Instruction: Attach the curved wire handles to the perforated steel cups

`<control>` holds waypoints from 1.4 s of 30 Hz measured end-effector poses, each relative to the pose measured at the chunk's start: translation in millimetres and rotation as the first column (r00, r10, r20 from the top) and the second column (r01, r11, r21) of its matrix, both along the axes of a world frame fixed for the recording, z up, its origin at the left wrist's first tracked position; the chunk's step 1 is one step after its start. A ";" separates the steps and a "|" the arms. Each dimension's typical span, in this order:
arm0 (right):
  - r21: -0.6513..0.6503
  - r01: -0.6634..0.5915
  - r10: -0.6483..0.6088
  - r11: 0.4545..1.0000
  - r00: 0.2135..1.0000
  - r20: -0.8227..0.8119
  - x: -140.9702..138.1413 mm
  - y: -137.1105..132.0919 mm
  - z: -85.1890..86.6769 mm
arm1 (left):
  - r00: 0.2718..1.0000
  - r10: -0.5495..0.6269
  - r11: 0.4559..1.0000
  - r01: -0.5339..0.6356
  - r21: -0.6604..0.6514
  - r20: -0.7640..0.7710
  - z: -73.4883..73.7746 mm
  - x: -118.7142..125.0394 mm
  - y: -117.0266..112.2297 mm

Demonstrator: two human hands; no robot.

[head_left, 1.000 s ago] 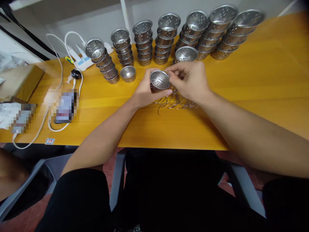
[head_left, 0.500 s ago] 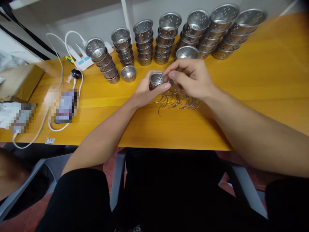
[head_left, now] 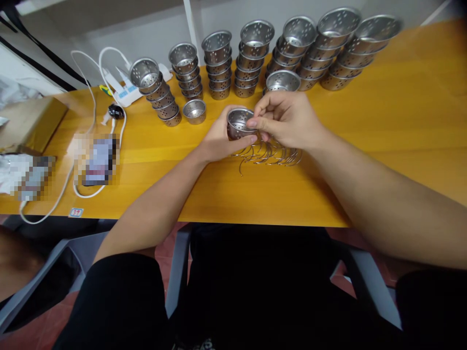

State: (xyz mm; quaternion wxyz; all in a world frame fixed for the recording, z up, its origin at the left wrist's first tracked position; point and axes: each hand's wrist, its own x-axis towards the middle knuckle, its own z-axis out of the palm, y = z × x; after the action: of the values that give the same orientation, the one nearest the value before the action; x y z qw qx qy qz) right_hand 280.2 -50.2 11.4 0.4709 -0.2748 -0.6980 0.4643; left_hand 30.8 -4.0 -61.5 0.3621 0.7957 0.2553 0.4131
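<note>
A small perforated metal cup (head_left: 239, 127) is held upright over the table by my left hand (head_left: 219, 139), its fingers wrapped behind and its thumb along the near side. At the cup's right rim, my right hand (head_left: 288, 120) is closed in a pinch, thumb tip against the rim. Whatever lies between those fingertips is too small or too hidden to tell. Beneath both hands lies a loose pile of thin curved metal wires (head_left: 270, 155), partly covered by them. Just behind my right hand stands another perforated cup (head_left: 283, 80).
Several stacks of perforated cups (head_left: 220, 61) line the back of the wooden table (head_left: 233, 194). A single cup (head_left: 194, 112) stands left of my hands. Farther left are a power strip (head_left: 127, 92), white cables, a blurred phone (head_left: 99, 161) and a cardboard box (head_left: 32, 124).
My right hand's fingers have shifted slightly, the thumb now lying lower against the cup's rim. The cup has tilted or moved a little, showing more of its inside.
</note>
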 end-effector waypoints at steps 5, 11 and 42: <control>0.002 -0.001 0.001 1.000 1.000 -0.004 -1.5 -1.9 3.1 | 0.997 0.043 0.998 -0.040 0.043 -0.064 7.0 -1.6 -3.6; 0.028 0.036 -0.037 0.999 0.998 0.046 -2.7 -4.9 1.2 | 0.998 0.004 0.998 0.001 0.064 -0.064 4.6 -1.2 -3.8; 0.569 0.128 -0.289 0.812 0.936 0.201 2.9 -3.8 -11.5 | 0.975 0.219 0.974 -0.216 0.061 -0.039 13.9 3.7 -3.1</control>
State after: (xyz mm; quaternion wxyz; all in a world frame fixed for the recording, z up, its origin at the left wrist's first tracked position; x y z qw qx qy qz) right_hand 283.0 -53.9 -0.1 0.4751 -0.2665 -0.8256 0.1469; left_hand 34.5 -7.1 -47.6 0.2860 0.7822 0.3372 0.4389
